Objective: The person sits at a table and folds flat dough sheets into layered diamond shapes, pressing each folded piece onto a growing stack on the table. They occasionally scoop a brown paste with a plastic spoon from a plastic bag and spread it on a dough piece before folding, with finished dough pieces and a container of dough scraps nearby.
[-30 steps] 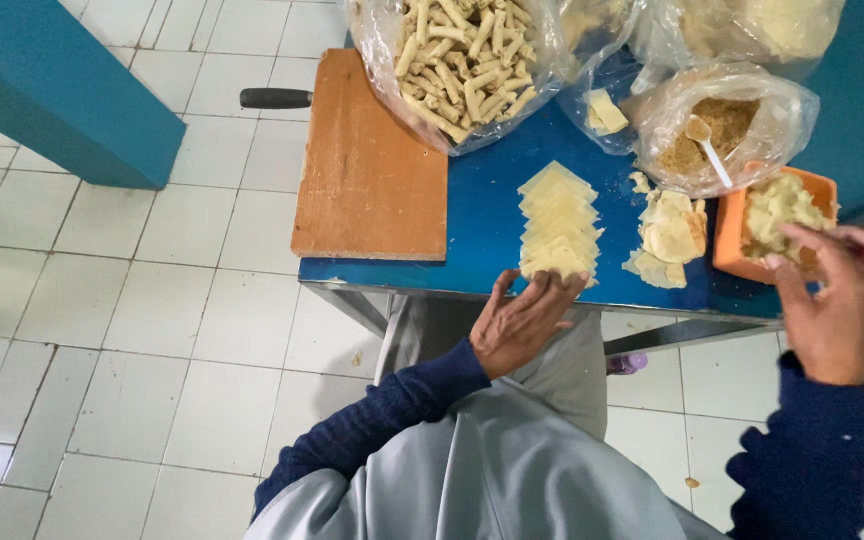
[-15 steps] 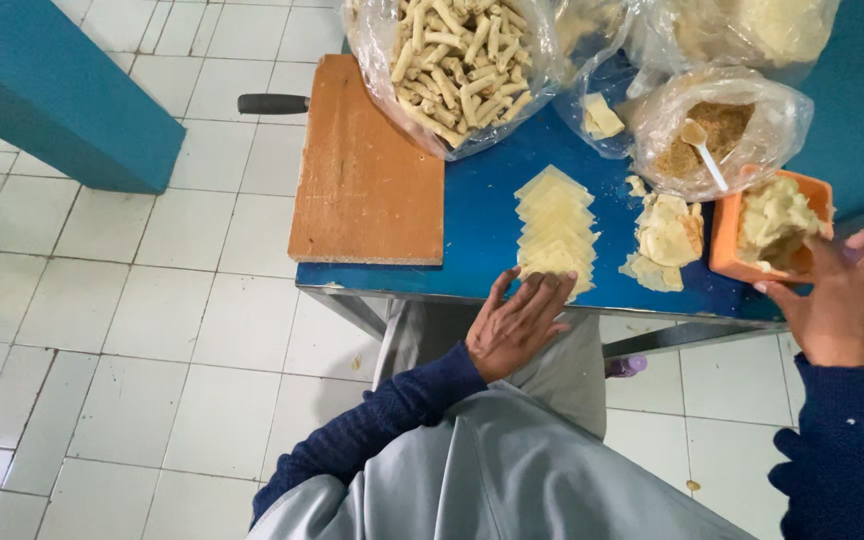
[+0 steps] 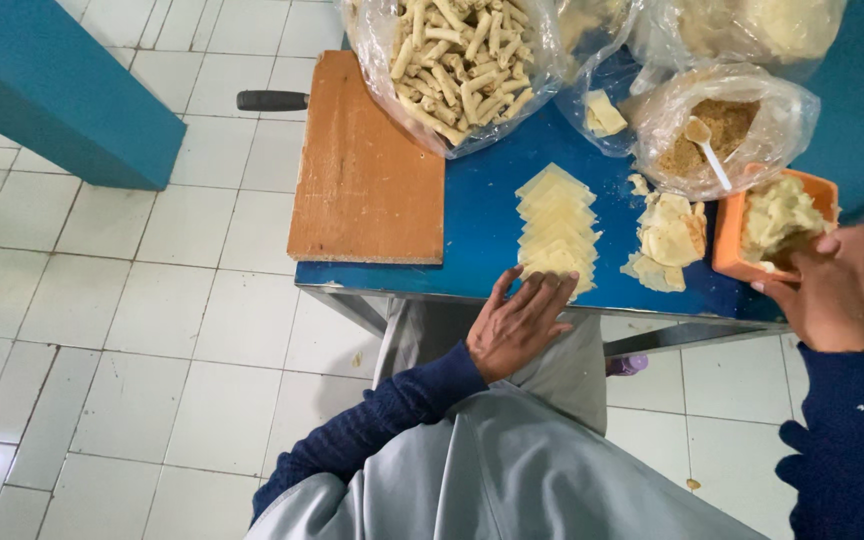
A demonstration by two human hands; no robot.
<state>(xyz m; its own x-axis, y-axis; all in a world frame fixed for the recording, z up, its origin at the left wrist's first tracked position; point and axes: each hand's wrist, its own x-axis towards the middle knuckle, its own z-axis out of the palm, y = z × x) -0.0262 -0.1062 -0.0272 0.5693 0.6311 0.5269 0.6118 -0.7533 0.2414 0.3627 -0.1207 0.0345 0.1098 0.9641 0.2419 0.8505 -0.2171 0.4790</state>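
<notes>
My left hand [image 3: 524,322] lies flat at the near edge of the blue table [image 3: 482,215], fingertips touching the closest sheet in a row of pale square dough wrappers [image 3: 557,224]. My right hand [image 3: 845,287] grips the near side of an orange square container [image 3: 730,235] filled with pale filling [image 3: 777,213]. Between the two lies a small heap of loose wrappers [image 3: 669,238].
A wooden cutting board [image 3: 367,165] covers the table's left part, with a black handle [image 3: 272,100] sticking out beyond it. Clear plastic bags hold rolled sticks [image 3: 457,60], brown crumbs with a white spoon [image 3: 717,135], and pale dough [image 3: 752,25]. A teal panel [image 3: 57,95] stands on the white tiled floor.
My right hand has shifted from over the orange container to its near edge. My left hand stays at the wrapper row. The view has moved slightly.
</notes>
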